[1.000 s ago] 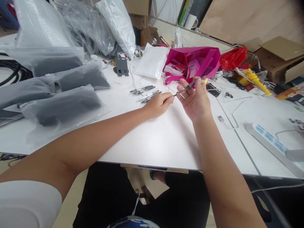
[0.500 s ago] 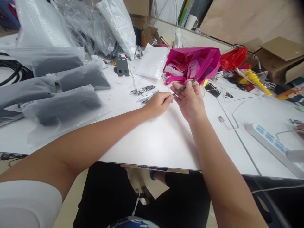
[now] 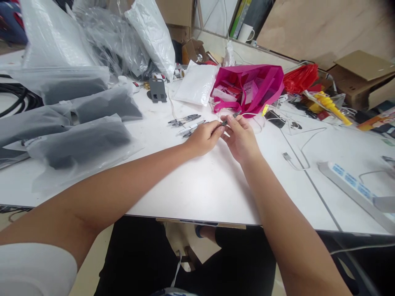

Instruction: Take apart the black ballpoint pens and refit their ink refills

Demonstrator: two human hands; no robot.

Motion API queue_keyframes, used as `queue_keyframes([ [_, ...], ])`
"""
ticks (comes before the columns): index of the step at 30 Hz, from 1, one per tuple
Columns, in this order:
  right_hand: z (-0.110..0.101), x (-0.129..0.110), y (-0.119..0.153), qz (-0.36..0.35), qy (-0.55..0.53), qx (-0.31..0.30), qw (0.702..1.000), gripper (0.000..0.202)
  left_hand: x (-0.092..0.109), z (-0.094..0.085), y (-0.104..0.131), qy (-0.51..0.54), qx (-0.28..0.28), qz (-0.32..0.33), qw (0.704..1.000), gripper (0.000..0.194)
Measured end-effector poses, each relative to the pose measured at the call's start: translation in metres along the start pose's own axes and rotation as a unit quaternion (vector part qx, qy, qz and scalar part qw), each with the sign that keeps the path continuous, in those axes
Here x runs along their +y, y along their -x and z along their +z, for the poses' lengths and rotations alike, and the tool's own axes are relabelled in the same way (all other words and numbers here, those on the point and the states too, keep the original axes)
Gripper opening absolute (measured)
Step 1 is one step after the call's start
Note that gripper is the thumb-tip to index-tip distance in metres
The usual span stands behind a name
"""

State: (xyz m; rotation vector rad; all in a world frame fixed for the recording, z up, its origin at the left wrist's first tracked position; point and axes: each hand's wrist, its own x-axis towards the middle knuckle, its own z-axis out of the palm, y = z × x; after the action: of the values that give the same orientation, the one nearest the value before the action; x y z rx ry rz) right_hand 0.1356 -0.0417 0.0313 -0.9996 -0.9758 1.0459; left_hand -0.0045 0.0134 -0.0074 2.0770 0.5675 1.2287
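Note:
A dark pen (image 3: 230, 119) is held between my two hands above the white table (image 3: 197, 185). My left hand (image 3: 204, 137) is closed round its lower left end, thumb against the fingers. The thumb and fingers of my right hand (image 3: 241, 135) pinch its upper part, so the pen slants up to the right. Just left of my hands lie several pens (image 3: 185, 119) in a loose group, some dark and some with white barrels. My left hand partly hides the nearest of them.
A pink bag (image 3: 262, 92) with small boxes lies behind my hands, beside a white padded envelope (image 3: 197, 84). A grey phone stand (image 3: 158, 90) stands near it. Frosted bags (image 3: 83, 142) with dark contents fill the left. A power strip (image 3: 354, 187) and cable plug (image 3: 286, 156) lie right.
My right hand has moved left along the pen, closer to my left hand, and less of the pen shows. The whole view has shifted slightly.

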Motion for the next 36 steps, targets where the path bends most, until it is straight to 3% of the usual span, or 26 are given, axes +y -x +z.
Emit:
queue_keyframes([
  [5,0.001,0.001,0.001,0.01,0.029,-0.005,1.0,0.05,0.002,0.0,0.001,-0.029,0.003,-0.001,1.0,0.032],
  [16,-0.001,0.006,-0.004,-0.006,0.099,0.029,0.995,0.054,0.001,-0.001,0.001,-0.037,-0.021,-0.012,0.999,0.019],
  [21,-0.004,-0.003,-0.001,0.012,0.093,0.01,0.996,0.045,0.003,-0.005,-0.001,-0.037,-0.025,-0.008,0.999,0.027],
  [24,-0.01,-0.011,-0.002,0.021,0.143,0.007,0.989,0.046,0.003,-0.006,-0.001,-0.039,-0.018,-0.021,0.999,0.029],
  [29,-0.019,-0.024,-0.002,-0.019,0.236,0.062,0.97,0.035,0.002,-0.006,-0.001,-0.025,-0.019,-0.02,0.999,0.033],
  [31,-0.016,-0.035,0.021,-0.049,0.26,0.101,0.959,0.026,0.002,-0.005,0.0,-0.028,-0.024,-0.01,0.999,0.035],
  [33,-0.011,-0.047,0.069,-0.093,0.284,0.116,0.947,0.02,0.001,-0.004,0.0,-0.034,-0.026,-0.008,0.999,0.036],
  [34,-0.009,-0.052,0.1,-0.1,0.269,0.094,0.953,0.025,0.0,-0.004,0.0,-0.036,-0.026,-0.011,0.999,0.036],
  [35,-0.009,-0.053,0.135,-0.067,0.247,0.0,0.967,0.032,0.0,-0.004,0.0,-0.036,-0.025,-0.013,0.999,0.036],
  [36,-0.011,-0.05,0.17,-0.011,0.214,-0.145,0.966,0.029,-0.001,-0.004,0.0,-0.034,-0.026,-0.015,0.999,0.035],
])
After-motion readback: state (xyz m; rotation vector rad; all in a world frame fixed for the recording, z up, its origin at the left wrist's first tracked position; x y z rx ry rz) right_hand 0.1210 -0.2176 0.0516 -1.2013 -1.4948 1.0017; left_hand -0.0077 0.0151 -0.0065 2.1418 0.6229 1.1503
